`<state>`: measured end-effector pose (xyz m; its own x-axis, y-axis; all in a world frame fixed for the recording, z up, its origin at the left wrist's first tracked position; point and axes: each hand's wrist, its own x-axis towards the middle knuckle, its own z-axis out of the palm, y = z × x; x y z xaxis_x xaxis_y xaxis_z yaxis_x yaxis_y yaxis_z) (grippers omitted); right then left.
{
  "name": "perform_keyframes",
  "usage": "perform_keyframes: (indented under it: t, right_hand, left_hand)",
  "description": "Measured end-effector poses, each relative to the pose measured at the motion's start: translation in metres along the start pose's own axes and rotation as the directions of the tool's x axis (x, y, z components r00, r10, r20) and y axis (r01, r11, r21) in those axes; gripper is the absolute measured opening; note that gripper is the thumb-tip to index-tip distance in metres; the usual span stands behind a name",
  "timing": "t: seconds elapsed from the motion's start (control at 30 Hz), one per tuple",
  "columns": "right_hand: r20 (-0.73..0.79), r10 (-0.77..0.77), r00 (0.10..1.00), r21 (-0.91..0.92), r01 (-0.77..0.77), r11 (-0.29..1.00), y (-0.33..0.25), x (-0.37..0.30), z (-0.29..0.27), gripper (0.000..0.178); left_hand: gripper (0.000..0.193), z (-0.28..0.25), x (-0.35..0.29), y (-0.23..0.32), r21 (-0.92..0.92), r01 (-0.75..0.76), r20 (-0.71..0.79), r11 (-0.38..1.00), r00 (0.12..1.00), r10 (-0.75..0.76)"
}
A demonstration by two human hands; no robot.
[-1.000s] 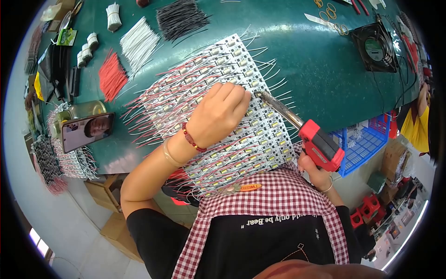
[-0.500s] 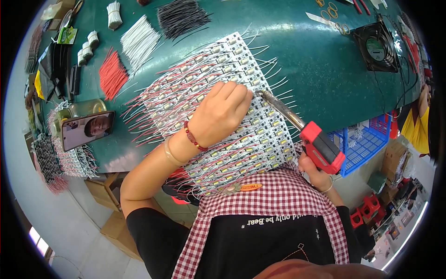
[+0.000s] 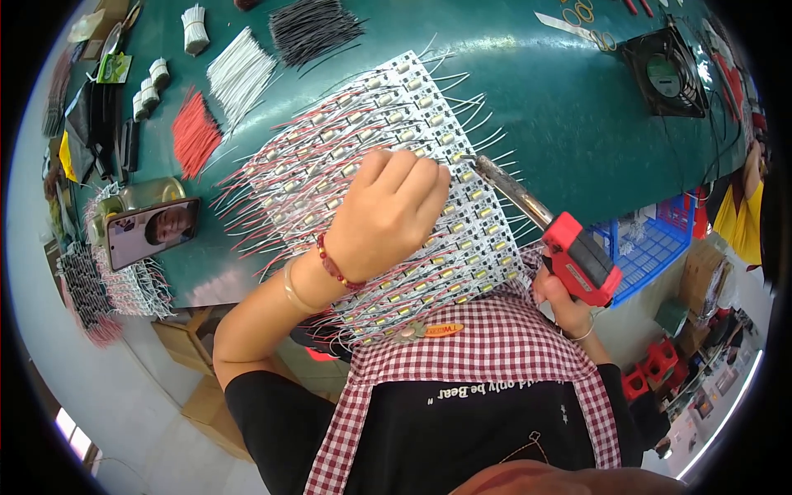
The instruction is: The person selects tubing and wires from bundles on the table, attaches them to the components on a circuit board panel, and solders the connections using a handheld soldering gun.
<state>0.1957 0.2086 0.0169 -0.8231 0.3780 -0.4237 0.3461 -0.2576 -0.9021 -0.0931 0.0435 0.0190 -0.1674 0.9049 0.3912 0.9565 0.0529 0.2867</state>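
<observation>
A large panel of small white circuit boards (image 3: 487, 235) lies tilted before me, with rows of red and white wires standing off it. Closed above its middle is my left hand (image 3: 392, 202), fingers pinched together; whatever is between the fingertips is hidden. My right hand (image 3: 565, 309) grips the handle of a red and black soldering gun (image 3: 582, 257). Its thin tip reaches over the panel's right part, just right of my left fingers. Whether the tip touches a board cannot be made out.
Bundles of red wires (image 3: 196, 134), white wires (image 3: 241, 78) and black wires (image 3: 313, 33) lie on the green table (image 3: 561, 115). A phone (image 3: 154, 233) leans against a jar at left. A fan (image 3: 664, 74) stands at far right, above a blue basket (image 3: 652, 243).
The soldering gun has shifted slightly to the right, and its tip now sits a little farther from my left fingers. My left hand stays closed over the panel, its knuckles turned slightly.
</observation>
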Motion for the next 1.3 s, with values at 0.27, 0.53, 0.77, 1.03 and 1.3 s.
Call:
perform_keyframes:
  t: [0.27, 0.53, 0.77, 1.03, 1.3]
  right_hand:
    - [-0.034, -0.020, 0.999, -0.134, 0.015, 0.991, 0.012, -0.008, -0.002, 0.010]
    - [-0.055, -0.066, 0.996, -0.302, 0.046, 0.952, 0.015, -0.005, 0.000, 0.018]
    - [-0.065, -0.120, 0.991, -0.328, 0.092, 0.940, 0.015, -0.003, 0.000, 0.017]
    - [0.021, -0.145, 0.989, -0.413, 0.141, 0.900, 0.020, -0.003, -0.005, 0.019]
    - [-0.129, -0.065, 0.989, -0.339, 0.018, 0.941, 0.024, -0.015, -0.005, 0.020]
  left_hand:
    - [0.028, 0.017, -0.006, 0.002, -0.125, 0.059, 0.069, 0.990, 0.996, -0.051]
    - [0.027, 0.017, -0.008, 0.002, -0.103, 0.046, 0.059, 0.994, 0.997, -0.040]
    - [0.027, 0.019, -0.009, 0.002, -0.112, 0.034, 0.056, 0.993, 0.998, -0.028]
    - [0.026, 0.019, -0.010, 0.003, -0.094, 0.037, 0.054, 0.995, 0.998, -0.032]
    - [0.026, 0.019, -0.009, 0.004, -0.094, 0.039, 0.046, 0.995, 0.998, -0.035]
